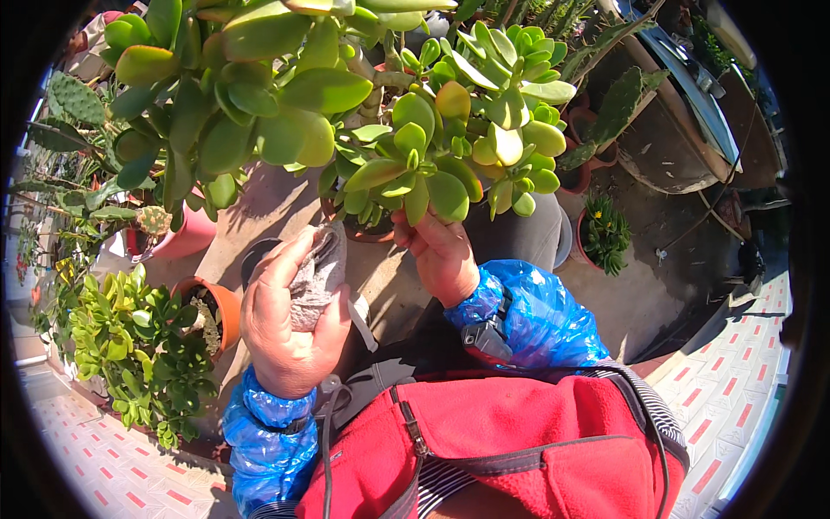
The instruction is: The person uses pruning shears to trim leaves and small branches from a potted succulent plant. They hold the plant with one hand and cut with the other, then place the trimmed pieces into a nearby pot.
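Observation:
A crumpled grey cloth [319, 279] lies in my left hand [285, 318], between the thumb and the fingers. My right hand [441, 256] is raised under a rosette of a succulent with thick oval leaves [415, 156], its fingertips touching or pinching a lower green leaf [417, 200]. The fingertips are partly hidden behind that leaf. Larger leaves of a jade-like plant [259, 97] hang above my left hand. Blue plastic sleeve covers [551, 318] wrap both forearms.
A terracotta pot [220, 314] and a leafy succulent [123, 344] stand at the left, below a pink pot [188, 232]. Prickly pear pads [76, 98] reach in at the upper left. To the right are a small yellow-flowered plant [604, 233] and a large brown container [668, 152].

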A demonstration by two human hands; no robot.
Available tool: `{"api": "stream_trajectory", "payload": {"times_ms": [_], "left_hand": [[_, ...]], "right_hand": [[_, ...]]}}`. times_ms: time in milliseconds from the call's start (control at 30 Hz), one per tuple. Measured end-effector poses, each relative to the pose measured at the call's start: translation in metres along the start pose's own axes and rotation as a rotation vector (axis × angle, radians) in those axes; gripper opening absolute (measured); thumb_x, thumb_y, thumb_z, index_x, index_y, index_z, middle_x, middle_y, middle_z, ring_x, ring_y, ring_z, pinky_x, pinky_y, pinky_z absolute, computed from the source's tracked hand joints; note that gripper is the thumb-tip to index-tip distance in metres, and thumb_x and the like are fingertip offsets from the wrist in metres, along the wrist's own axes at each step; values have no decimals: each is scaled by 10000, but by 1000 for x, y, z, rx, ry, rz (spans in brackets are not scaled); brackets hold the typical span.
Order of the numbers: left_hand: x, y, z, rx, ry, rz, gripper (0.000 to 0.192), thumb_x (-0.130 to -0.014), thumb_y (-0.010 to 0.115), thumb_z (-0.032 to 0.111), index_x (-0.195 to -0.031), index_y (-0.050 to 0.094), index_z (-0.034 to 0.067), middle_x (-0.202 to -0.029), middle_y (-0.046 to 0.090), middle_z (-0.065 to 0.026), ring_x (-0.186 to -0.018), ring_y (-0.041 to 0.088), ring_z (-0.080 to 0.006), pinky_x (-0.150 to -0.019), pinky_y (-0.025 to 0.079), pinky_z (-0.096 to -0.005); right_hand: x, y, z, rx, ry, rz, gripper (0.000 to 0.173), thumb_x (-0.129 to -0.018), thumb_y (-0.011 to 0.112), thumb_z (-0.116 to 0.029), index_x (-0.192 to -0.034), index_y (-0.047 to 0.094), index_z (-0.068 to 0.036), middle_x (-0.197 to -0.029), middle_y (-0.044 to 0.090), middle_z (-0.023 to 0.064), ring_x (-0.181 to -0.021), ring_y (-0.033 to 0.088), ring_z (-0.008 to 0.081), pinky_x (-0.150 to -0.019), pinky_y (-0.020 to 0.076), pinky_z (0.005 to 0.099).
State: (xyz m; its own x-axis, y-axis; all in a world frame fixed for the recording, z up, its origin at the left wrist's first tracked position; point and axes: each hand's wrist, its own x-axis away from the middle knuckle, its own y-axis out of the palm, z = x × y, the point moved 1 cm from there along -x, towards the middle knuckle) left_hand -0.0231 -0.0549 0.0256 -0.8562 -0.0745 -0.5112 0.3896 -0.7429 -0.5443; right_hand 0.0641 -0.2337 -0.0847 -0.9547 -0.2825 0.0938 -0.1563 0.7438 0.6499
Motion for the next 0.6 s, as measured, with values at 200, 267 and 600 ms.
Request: {"api": "stream_trajectory", "payload": {"times_ms": [200,267,600], "left_hand": [[-7,19,2,-38,-4,-2,490,-761,817,-12,-1223,658,22,-1205,688,-189,-1029,710,-344,-912,567,-402],[-8,26,3,-20,-47,-39,452,-750,813,-6,-1180,679,34,-1168,689,-171,-1017,707,-357,-892,572,-411],[-9,31,2,-48,-23,-56,421,-759,786,-7,-1165,683,30,-1110,690,-168,-918,710,-373,-856,574,-430]], "right_hand": [[0,4,5,72,86,-114,333,-1064,612,-299,-1313,639,-79,-1135,673,36,-940,604,147,-856,477,317],[-1,6,4,49,80,-100,304,-1037,672,-291,-1253,675,-77,-1087,690,24,-924,612,125,-845,503,305],[-8,7,-1,30,113,-111,154,-991,740,-195,-1073,717,-66,-903,698,0,-835,642,109,-810,516,293]]}}
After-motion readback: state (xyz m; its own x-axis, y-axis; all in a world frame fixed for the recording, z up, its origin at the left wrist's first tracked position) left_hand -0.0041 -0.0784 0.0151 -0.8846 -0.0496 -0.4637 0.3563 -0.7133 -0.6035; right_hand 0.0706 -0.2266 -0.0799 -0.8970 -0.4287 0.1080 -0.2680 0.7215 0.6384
